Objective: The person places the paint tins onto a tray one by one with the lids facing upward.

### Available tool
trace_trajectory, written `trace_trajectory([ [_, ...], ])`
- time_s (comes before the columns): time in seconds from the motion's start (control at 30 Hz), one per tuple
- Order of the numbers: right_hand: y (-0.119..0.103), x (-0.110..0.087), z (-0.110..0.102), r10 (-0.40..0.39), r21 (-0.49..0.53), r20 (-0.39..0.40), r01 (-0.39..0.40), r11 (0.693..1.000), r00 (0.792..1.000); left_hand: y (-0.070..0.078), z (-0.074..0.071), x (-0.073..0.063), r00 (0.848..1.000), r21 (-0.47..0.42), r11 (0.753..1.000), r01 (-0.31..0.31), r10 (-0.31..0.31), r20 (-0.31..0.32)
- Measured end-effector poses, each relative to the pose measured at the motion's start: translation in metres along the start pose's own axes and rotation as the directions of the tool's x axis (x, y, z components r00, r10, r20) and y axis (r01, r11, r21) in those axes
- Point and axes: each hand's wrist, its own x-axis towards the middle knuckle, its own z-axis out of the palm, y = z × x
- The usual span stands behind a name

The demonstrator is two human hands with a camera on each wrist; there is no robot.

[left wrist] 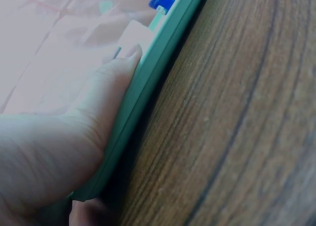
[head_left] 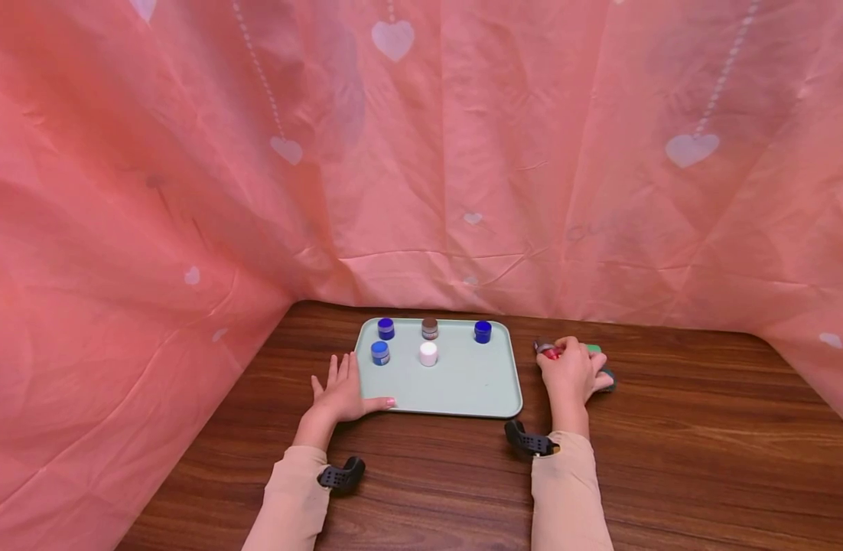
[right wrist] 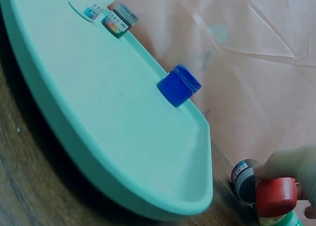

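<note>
My left hand [head_left: 342,394] lies at the front left corner of a pale green tray [head_left: 456,390], fingers spread straight along the side and thumb over the front rim. Right of the tray, my right hand [head_left: 569,371] pinches a small red paint jar [right wrist: 275,197] between thumb and fingers. Close beside the red jar stands a dark paint jar [right wrist: 243,180]. A green jar [right wrist: 291,219] shows under the hand in the right wrist view. By the outer fingers is a dark teal jar [head_left: 608,382], partly hidden by the hand.
Toward the back of the tray stand a dark blue jar [head_left: 385,329], a brown jar [head_left: 430,329] and another dark blue jar [head_left: 483,331]. A lighter blue jar [head_left: 380,353] and a white jar [head_left: 428,353] are in front. A pink curtain [head_left: 421,229] hangs behind the wooden table [head_left: 704,428].
</note>
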Motion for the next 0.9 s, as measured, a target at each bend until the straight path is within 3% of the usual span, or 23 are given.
trace_trajectory([
  [0.47,-0.012,-0.006,0.002,-0.094,0.092,-0.063,0.099,0.991,0.994,-0.002,0.003,0.004,1.000,0.005,1.000,0.005,-0.005,0.010],
  [0.9,-0.029,-0.012,0.011,-0.167,0.071,-0.066,0.171,0.983,0.984,0.006,-0.001,0.000,1.000,0.009,1.000,-0.004,0.004,-0.005],
])
